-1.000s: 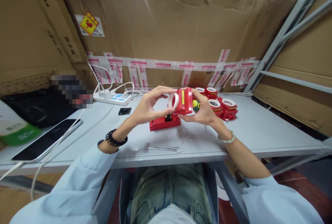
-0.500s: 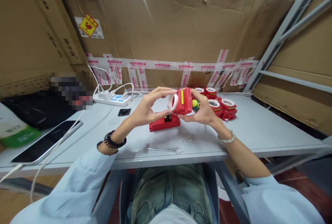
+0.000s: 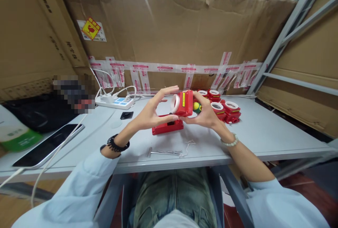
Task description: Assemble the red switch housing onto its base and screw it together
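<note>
Red housing: tilted between the hands above the bench (image 3: pixel 256 133), its white ring (image 3: pixel 179 104) facing left; I see yellow lettered tape on the red housing (image 3: pixel 187 103).
Right hand (image 3: pixel 206 114): pinches the far side, thumb below, fingers above.
Left hand (image 3: pixel 149 114): spread around the ring end; contact I can't tell.
Red base (image 3: pixel 165 128): on the bench, just below the housing.
Handling well: I'd keep the right pinch firm and bear lightly on the ring.
</note>
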`<state>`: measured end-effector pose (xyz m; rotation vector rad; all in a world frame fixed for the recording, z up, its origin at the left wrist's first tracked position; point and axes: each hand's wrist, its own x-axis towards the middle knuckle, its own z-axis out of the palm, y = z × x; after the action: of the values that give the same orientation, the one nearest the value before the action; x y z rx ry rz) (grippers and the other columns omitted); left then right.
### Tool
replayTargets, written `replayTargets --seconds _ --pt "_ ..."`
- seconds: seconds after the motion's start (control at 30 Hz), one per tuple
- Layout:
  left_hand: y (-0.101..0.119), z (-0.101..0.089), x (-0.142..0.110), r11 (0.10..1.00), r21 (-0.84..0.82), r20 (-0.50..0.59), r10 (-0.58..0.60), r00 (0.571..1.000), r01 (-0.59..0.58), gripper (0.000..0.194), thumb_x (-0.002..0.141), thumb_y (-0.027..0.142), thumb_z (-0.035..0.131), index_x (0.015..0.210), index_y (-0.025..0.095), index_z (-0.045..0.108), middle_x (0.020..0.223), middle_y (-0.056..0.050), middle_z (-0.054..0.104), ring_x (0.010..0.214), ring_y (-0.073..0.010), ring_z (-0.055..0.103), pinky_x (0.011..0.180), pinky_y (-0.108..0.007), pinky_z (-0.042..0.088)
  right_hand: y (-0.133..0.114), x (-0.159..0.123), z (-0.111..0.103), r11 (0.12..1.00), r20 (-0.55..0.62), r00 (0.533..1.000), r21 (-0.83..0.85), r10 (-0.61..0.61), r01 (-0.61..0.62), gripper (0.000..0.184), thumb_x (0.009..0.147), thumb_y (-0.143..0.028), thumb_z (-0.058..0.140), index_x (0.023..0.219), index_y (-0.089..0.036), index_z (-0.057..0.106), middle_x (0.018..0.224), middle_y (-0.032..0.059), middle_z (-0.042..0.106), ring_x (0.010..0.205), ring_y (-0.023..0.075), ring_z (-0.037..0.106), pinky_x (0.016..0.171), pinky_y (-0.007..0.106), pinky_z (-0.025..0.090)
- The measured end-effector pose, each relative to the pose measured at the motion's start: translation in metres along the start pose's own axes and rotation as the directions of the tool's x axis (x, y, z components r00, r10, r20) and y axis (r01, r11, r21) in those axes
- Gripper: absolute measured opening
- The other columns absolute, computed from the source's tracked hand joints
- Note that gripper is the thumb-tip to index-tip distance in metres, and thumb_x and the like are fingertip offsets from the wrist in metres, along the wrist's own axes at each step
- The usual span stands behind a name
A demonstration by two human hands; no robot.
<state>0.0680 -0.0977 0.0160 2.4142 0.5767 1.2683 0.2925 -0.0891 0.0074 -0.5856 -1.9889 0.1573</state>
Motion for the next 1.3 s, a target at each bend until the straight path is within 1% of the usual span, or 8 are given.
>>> replayTargets --seconds 0.17,0.37,0.5,0.7,0.87,1.07,1.2,1.3 --pt "-0.0047 0.0035 0.0017 0.993 0.088 -0.085 -0.07 0.994 0.077 0.032 0.092 0.037 0.054 0.12 0.021 0.056 0.12 -0.011 0.061 0.108 -0.0235 0.057 0.089 -0.039 0.046 -0.0021 -0.0005 0.0011 1.0 0.027 1.0 0.006 -0.007 0.007 0.072 0.06 -0.038 0.082 0.123 -0.021 0.052 0.117 0.0095 0.065 0.101 0.0252 0.064 0.089 0.041 0.053" --pt "-0.0042 0.0022 0.0011 0.992 0.031 -0.126 -0.115 0.985 0.12 0.037 0.096 0.038 0.044 0.13 0.026 0.053 0.122 -0.008 0.058 0.112 -0.0218 0.054 0.092 -0.039 0.045 0.0002 -0.0008 0.0013 0.999 -0.025 1.0 -0.054 -0.009 0.007 0.069 0.062 -0.041 0.081 0.122 -0.022 0.052 0.114 0.0081 0.065 0.096 0.0243 0.064 0.083 0.041 0.054" --pt "-0.0025 0.005 0.0006 0.987 -0.002 -0.138 -0.162 0.977 0.163 0.038 0.091 0.042 0.054 0.123 0.021 0.057 0.112 -0.009 0.061 0.1 -0.0208 0.058 0.086 -0.038 0.048 0.001 -0.0005 0.001 0.998 -0.011 0.999 -0.054 -0.032 0.032 0.071 0.061 -0.038 0.082 0.123 -0.022 0.051 0.116 0.009 0.064 0.096 0.0243 0.063 0.083 0.04 0.053" --pt "-0.0027 0.002 0.0011 0.998 -0.055 -0.048 -0.042 0.998 0.039 0.053 0.081 0.035 0.069 0.13 0.029 0.052 0.135 -0.009 0.05 0.124 -0.0258 0.048 0.094 -0.039 0.046 -0.0003 -0.0004 0.0009 0.999 -0.003 1.0 -0.043 -0.031 0.031 0.07 0.063 -0.038 0.081 0.124 -0.022 0.05 0.116 0.0089 0.063 0.099 0.0245 0.063 0.085 0.04 0.053" --pt "-0.0054 0.0049 0.0007 0.98 -0.117 -0.125 -0.177 0.976 0.163 0.037 0.089 0.043 0.058 0.119 0.022 0.055 0.118 -0.01 0.06 0.105 -0.0222 0.058 0.087 -0.038 0.049 -0.0035 -0.0002 0.0019 0.998 -0.001 0.999 -0.046 -0.052 0.052 0.068 0.065 -0.039 0.08 0.124 -0.023 0.05 0.119 0.0096 0.062 0.103 0.0251 0.062 0.085 0.04 0.053" --pt "-0.0042 0.0023 0.0006 0.992 -0.1 -0.033 -0.085 0.996 0.082 0.057 0.08 0.04 0.07 0.131 0.028 0.048 0.139 -0.009 0.049 0.126 -0.0258 0.048 0.096 -0.038 0.045 -0.001 -0.0007 0.0025 0.998 -0.003 0.999 -0.041 -0.045 0.045 0.07 0.065 -0.041 0.08 0.126 -0.023 0.05 0.121 0.01 0.061 0.105 0.0256 0.062 0.089 0.042 0.053" --pt "-0.0039 0.0055 0.001 0.981 -0.062 -0.142 -0.192 0.971 0.185 0.036 0.092 0.046 0.053 0.117 0.021 0.054 0.118 -0.01 0.06 0.106 -0.022 0.057 0.089 -0.038 0.046 -0.0005 -0.0011 0.003 0.998 -0.003 0.999 -0.048 -0.051 0.051 0.07 0.065 -0.039 0.079 0.126 -0.023 0.049 0.122 0.0102 0.061 0.11 0.0266 0.06 0.094 0.044 0.051" --pt "-0.0046 0.0039 0.0005 0.987 -0.048 -0.067 -0.158 0.985 0.155 0.036 0.088 0.043 0.06 0.116 0.021 0.055 0.118 -0.009 0.059 0.107 -0.0224 0.056 0.089 -0.037 0.045 -0.0003 -0.001 0.0026 0.996 -0.007 0.997 -0.057 -0.071 0.07 0.07 0.064 -0.035 0.081 0.125 -0.022 0.049 0.121 0.0097 0.061 0.108 0.0258 0.061 0.091 0.042 0.052"
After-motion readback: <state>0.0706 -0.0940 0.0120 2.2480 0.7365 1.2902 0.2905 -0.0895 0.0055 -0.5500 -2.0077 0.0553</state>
